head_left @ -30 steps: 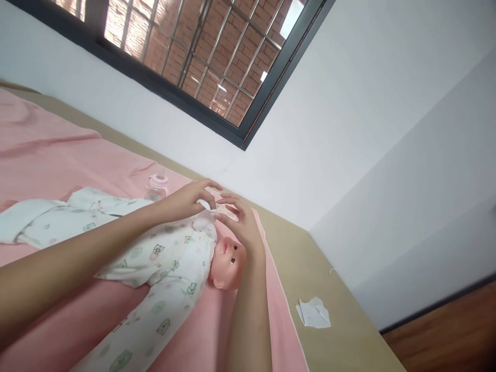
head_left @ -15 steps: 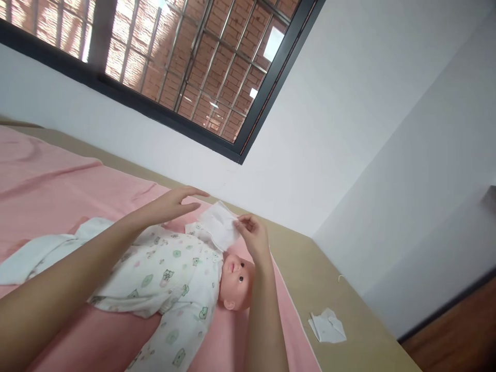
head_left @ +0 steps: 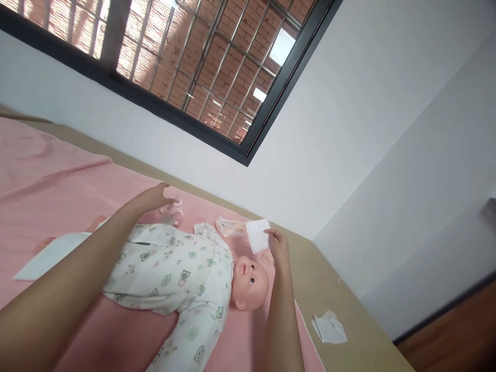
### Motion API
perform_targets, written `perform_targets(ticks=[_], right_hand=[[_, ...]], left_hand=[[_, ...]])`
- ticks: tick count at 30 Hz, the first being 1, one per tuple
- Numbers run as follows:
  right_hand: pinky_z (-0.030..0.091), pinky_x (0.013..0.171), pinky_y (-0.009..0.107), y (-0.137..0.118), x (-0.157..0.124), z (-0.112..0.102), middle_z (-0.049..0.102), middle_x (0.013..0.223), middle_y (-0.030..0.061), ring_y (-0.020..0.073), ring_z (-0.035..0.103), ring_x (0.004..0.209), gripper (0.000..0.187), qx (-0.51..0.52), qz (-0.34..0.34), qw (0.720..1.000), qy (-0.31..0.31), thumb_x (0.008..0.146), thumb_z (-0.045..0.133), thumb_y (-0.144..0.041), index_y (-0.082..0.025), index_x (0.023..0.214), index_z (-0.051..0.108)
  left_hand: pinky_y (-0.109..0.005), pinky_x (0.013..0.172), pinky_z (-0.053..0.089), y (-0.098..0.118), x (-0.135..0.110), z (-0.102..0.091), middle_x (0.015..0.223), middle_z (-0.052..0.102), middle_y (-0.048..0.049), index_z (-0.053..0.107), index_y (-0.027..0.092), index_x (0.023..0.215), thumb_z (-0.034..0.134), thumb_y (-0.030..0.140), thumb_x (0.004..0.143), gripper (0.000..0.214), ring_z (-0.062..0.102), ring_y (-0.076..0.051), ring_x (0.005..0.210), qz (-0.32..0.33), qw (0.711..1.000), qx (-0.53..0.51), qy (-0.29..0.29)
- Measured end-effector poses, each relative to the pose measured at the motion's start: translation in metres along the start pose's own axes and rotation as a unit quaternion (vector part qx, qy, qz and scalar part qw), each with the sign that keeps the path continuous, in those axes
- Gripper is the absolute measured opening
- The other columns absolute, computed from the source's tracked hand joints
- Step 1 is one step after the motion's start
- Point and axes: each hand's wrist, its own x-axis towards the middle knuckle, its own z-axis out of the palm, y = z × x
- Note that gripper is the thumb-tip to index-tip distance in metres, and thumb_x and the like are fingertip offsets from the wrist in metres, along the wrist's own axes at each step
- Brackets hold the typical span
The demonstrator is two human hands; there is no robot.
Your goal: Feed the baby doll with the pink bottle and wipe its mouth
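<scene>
My right hand [head_left: 278,244] pinches the edge of a small white cloth [head_left: 257,235], held just past the doll's head. A baby doll [head_left: 248,283] lies on its back on a pink sheet [head_left: 132,330], dressed in a white printed top [head_left: 174,274]. Beyond its body, my left hand [head_left: 155,198] reaches to a clear bottle [head_left: 173,213], thumb and fingers apart; whether it touches the bottle I cannot tell. Between bottle and cloth lies a clear plastic packet [head_left: 230,227]. A small transparent item [head_left: 266,259] sits near the doll's head, too unclear to name.
A crumpled white cloth [head_left: 329,327] lies on the tan surface [head_left: 344,299] to the right. Behind the bed runs a white wall [head_left: 287,191] with a dark-framed, barred window [head_left: 228,142]. My left forearm crosses over the doll's legs.
My right hand has carried the white cloth rightward, away from the doll's shoulder, uncovering the packet. My left hand has moved left to the bottle. The camera view has shifted slightly.
</scene>
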Motion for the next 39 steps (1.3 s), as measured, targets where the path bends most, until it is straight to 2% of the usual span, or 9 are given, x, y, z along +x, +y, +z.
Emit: perform_targets(ticks=[3,5,10,14,23,27,31,35,39], right_hand=[[0.041,0.063,0.026,-0.001,0.014,0.009,0.067,0.084,0.005,0.0175,0.056,0.073,0.032,-0.009,0.045,0.999,-0.027,0.064,0.049,-0.032,-0.017,0.083,0.069],[0.042,0.064,0.026,-0.009,0.024,0.018,0.068,0.087,0.0061,0.0171,0.057,0.075,0.032,-0.01,0.054,0.997,-0.059,0.063,0.051,-0.029,-0.016,0.085,0.071],[0.049,0.075,0.029,-0.033,0.047,0.041,0.069,0.101,0.0072,0.0173,0.061,0.085,0.034,0.057,0.07,0.978,-0.188,0.066,0.063,-0.029,-0.018,0.097,0.072],[0.051,0.086,0.032,-0.032,0.06,0.058,0.067,0.108,0.0071,0.0176,0.062,0.095,0.036,0.14,0.086,0.957,-0.241,0.069,0.067,-0.026,-0.021,0.105,0.068],[0.055,0.085,0.038,0.012,0.065,0.07,0.069,0.096,0.0072,0.0147,0.066,0.073,0.042,0.061,0.158,0.944,-0.284,0.068,0.065,-0.01,-0.017,0.109,0.063],[0.056,0.08,0.036,0.015,0.069,0.068,0.068,0.105,0.0089,0.0158,0.068,0.077,0.037,0.04,0.131,0.962,-0.236,0.067,0.065,-0.013,-0.018,0.104,0.065],[0.056,0.078,0.035,0.021,0.065,0.058,0.068,0.102,0.0083,0.0176,0.068,0.077,0.025,0.007,0.089,0.987,-0.136,0.067,0.057,-0.015,-0.017,0.09,0.068],[0.047,0.093,0.036,0.036,0.042,0.032,0.069,0.101,0.0085,0.021,0.065,0.094,0.028,-0.044,0.045,0.997,0.04,0.072,0.043,-0.017,-0.016,0.086,0.066],[0.037,0.103,0.04,0.058,0.007,0.007,0.062,0.119,0.0179,0.027,0.056,0.114,0.041,-0.106,0.076,0.97,0.204,0.077,0.034,-0.02,-0.01,0.105,0.061]], left_hand=[[-0.039,0.087,0.045,0.001,0.002,-0.001,0.129,0.057,-0.0234,0.029,0.007,0.144,0.057,0.048,0.083,0.079,0.058,-0.037,0.112,-0.089,0.996,-0.005,-0.006],[-0.04,0.09,0.044,0.002,0.003,-0.002,0.134,0.053,-0.0244,0.028,0.008,0.147,0.058,0.047,0.081,0.082,0.056,-0.037,0.117,-0.11,0.994,-0.017,-0.007],[-0.04,0.098,0.042,-0.005,0.006,-0.002,0.145,0.045,-0.019,0.025,0.014,0.15,0.056,0.048,0.08,0.084,0.051,-0.034,0.125,-0.118,0.992,-0.046,-0.01],[-0.037,0.1,0.042,-0.009,0.005,-0.003,0.145,0.047,-0.0165,0.027,0.016,0.15,0.057,0.05,0.077,0.086,0.049,-0.033,0.128,-0.11,0.992,-0.06,-0.022],[-0.034,0.082,0.05,-0.014,0.008,0.003,0.115,0.068,-0.0153,0.03,0.012,0.15,0.059,0.041,0.07,0.089,0.069,-0.028,0.089,-0.127,0.989,-0.048,-0.065],[-0.037,0.083,0.05,-0.017,0.007,0.01,0.112,0.069,-0.016,0.032,0.011,0.149,0.064,0.041,0.062,0.097,0.067,-0.032,0.097,-0.129,0.988,-0.04,-0.074],[-0.038,0.084,0.05,-0.014,0.003,0.014,0.107,0.071,-0.0119,0.04,0.016,0.144,0.067,0.037,0.058,0.093,0.066,-0.035,0.098,-0.109,0.989,-0.035,-0.096],[-0.036,0.081,0.052,-0.016,0.001,0.022,0.117,0.069,-0.0101,0.043,0.023,0.141,0.065,0.027,0.056,0.088,0.065,-0.035,0.104,-0.092,0.988,-0.069,-0.103],[-0.032,0.084,0.051,-0.023,0.002,0.029,0.131,0.061,-0.0129,0.036,0.018,0.143,0.066,0.026,0.057,0.091,0.06,-0.032,0.114,-0.074,0.988,-0.082,-0.108]])
